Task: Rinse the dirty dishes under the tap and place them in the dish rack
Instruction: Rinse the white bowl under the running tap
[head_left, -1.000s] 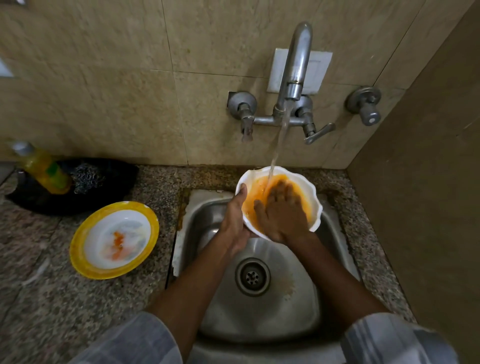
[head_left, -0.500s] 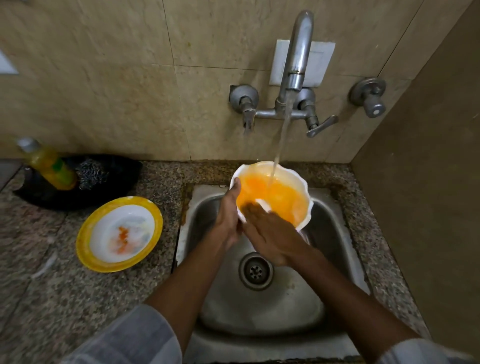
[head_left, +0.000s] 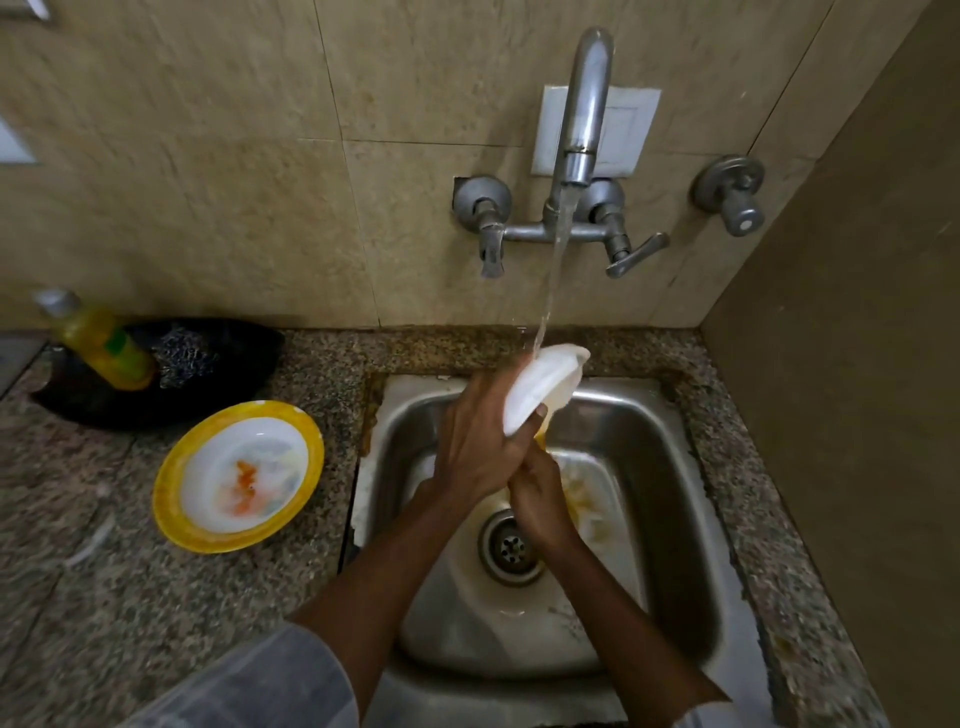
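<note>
A white bowl (head_left: 545, 384) is tipped on edge over the steel sink (head_left: 649, 467), its white underside toward me, and water from the tap (head_left: 584, 114) falls onto its upper rim. My left hand (head_left: 478, 441) wraps around the bowl's back. My right hand (head_left: 540, 499) sits just below and grips the bowl's lower edge. Orange-tinted water runs down the basin near the drain (head_left: 511, 545). A yellow-rimmed plate (head_left: 239, 475) with orange food smears lies on the counter left of the sink.
A yellow liquid bottle (head_left: 98, 343) and a steel scrubber (head_left: 184, 353) rest in a black dish (head_left: 156, 374) at the back left. Granite counter (head_left: 104, 597) surrounds the sink. A brown wall closes the right side. A separate valve (head_left: 732, 197) sticks out right of the tap.
The bowl has been tipped from facing up, orange inside showing, to standing on edge with its white back toward me. My left hand moved over its back; the right dropped to its lower edge.
</note>
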